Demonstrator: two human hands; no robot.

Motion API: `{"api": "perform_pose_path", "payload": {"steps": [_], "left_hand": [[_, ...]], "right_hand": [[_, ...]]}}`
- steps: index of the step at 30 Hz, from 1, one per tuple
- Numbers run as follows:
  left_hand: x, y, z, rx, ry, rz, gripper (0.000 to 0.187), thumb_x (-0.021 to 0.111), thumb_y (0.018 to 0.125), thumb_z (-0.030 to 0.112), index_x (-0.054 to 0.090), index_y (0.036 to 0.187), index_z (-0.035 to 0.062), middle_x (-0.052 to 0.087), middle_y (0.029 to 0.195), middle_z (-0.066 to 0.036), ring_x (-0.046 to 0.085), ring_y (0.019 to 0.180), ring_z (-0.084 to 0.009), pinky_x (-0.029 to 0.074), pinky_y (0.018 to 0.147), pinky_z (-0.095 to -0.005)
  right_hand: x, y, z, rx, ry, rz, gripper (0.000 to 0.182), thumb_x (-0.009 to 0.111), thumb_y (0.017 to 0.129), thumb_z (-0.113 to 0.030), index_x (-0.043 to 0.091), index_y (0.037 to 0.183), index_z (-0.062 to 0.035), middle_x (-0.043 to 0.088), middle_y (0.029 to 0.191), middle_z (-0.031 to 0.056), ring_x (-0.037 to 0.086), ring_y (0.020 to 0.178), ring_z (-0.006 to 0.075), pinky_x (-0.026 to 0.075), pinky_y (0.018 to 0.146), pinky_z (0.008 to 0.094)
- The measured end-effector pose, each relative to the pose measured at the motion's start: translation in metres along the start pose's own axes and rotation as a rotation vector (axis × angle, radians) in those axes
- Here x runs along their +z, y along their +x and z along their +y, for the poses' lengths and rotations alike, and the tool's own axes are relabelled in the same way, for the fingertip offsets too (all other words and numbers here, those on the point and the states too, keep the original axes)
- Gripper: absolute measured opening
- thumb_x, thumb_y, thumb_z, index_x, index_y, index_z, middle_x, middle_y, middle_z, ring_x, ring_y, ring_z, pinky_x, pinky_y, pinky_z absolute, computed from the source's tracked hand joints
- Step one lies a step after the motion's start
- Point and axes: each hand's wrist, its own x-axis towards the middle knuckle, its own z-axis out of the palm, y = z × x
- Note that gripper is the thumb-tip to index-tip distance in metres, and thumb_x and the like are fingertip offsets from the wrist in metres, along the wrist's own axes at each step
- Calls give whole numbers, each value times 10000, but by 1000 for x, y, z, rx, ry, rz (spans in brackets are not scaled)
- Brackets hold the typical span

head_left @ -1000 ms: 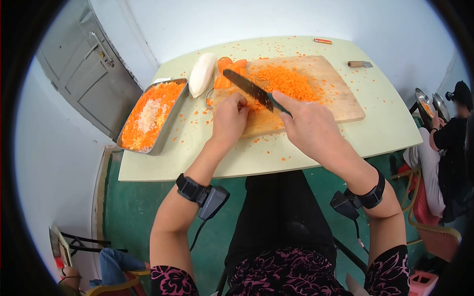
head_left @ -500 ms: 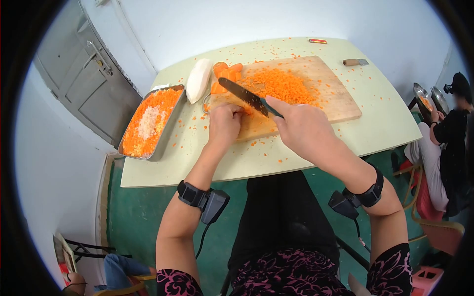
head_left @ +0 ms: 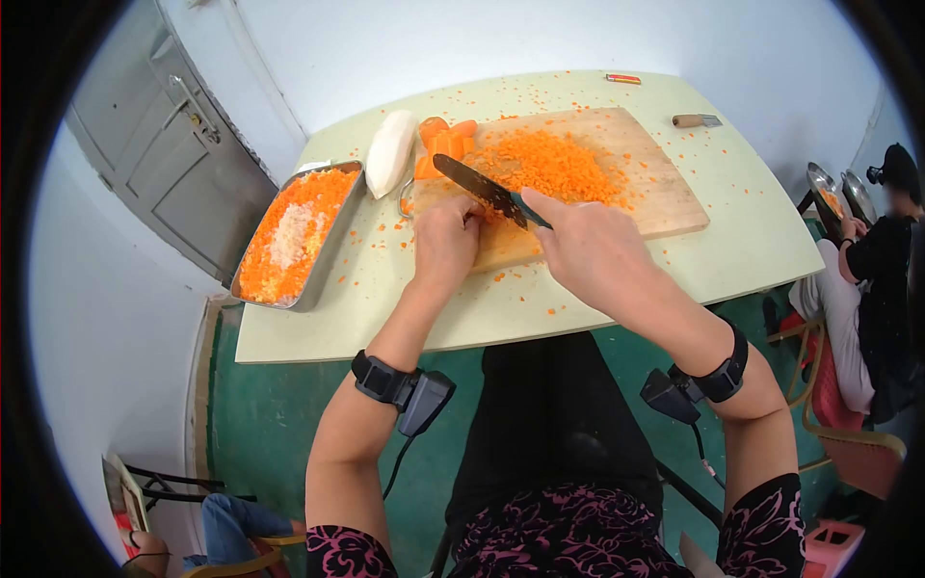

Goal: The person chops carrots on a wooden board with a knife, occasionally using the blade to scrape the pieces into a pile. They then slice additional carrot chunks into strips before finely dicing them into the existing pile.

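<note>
Two bare hands work over a pale wooden cutting board (head_left: 665, 193), a flat rectangle with rounded corners lying on a smooth, pale yellow-green table (head_left: 752, 260). The right hand (head_left: 593, 250) is curled tight around the greenish handle of a knife (head_left: 479, 187), its dark, broad blade slanting up and to the left over the near left part of the board. The left hand (head_left: 445, 241) sits just beside the blade, fingers bunched narrow and pressed down on the board at the blade's edge; whatever they pin is hidden under them. Behind the blade lies a loose, crumbly heap of minced carrot (head_left: 544, 164), bright orange and fine-grained, with specks scattered over board and table. At the board's far left corner rest chunky carrot pieces (head_left: 441, 144), blocky and smooth-cut, and beside them a long white radish (head_left: 390, 152), smooth and tapered. Left of the board stands a shallow metal tray (head_left: 332, 246) filled with more orange mince and a pale patch in the middle. Compared with half a second ago, the hands and knife sit almost where they were, the blade barely shifted against the board. Each wrist wears a black band with a small device.
</note>
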Motion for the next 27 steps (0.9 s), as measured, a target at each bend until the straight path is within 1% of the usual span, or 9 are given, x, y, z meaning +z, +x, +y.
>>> {"api": "perform_pose_path", "payload": {"steps": [2,5,8,11,14,17,20,23,27], "left_hand": [[0,-2,0,0,-17,11,80,636,768,-10,682,835,-10,677,766,-154,670,673,-239,519,628,-308],[-2,-3,5,-58,-37,7,87,633,776,-10,685,845,-6,678,781,-155,669,673,-234,519,632,-301],[-1,-3,3,-36,-25,17,110,631,784,-20,674,885,-11,688,814,-143,671,675,-211,523,643,-283],[-4,-7,6,-146,-236,80,148,611,760,-52,658,896,-16,661,831,-169,661,731,-268,524,663,-332],[-6,-5,3,-218,-242,118,161,617,766,-55,648,919,-15,656,840,-165,667,725,-237,528,650,-309],[-2,-5,-2,-185,-239,92,174,620,754,-63,641,920,-18,647,843,-162,664,724,-240,527,652,-311],[-1,-5,0,-113,-142,51,145,631,795,-47,636,938,-21,686,832,-108,684,753,-160,545,675,-264],[-3,-5,3,-120,-95,28,126,634,797,-45,632,920,-23,685,829,-109,684,744,-160,546,668,-262],[0,-6,-2,-128,-155,64,111,635,792,-45,629,900,-18,681,820,-109,681,726,-166,537,641,-264]], "right_hand": [[-1,1,1,1,40,48,357,520,831,-83,578,1166,26,612,640,200,620,612,343,487,576,436],[-2,0,2,21,52,65,356,519,833,-85,578,1167,23,616,651,200,623,625,344,491,585,435],[1,-2,6,28,-8,11,355,523,833,-89,578,1165,21,616,652,196,626,632,342,494,592,434],[-6,-3,1,44,64,58,351,524,831,-89,579,1159,24,611,638,193,626,629,340,495,583,431],[4,-4,3,-23,-5,78,369,518,827,-84,573,1177,20,614,641,188,628,622,330,496,578,426],[2,-3,1,4,-46,-30,383,512,826,-80,566,1195,5,620,650,185,635,626,322,500,580,421],[-4,-2,-3,23,44,35,388,515,822,-79,566,1198,3,620,647,184,635,621,323,502,579,417],[9,-4,-1,-14,-41,15,379,521,820,-80,574,1184,10,615,631,183,629,609,326,500,568,414],[2,1,-3,13,29,29,372,535,824,-97,581,1178,6,616,633,183,625,604,332,501,571,417]]}}
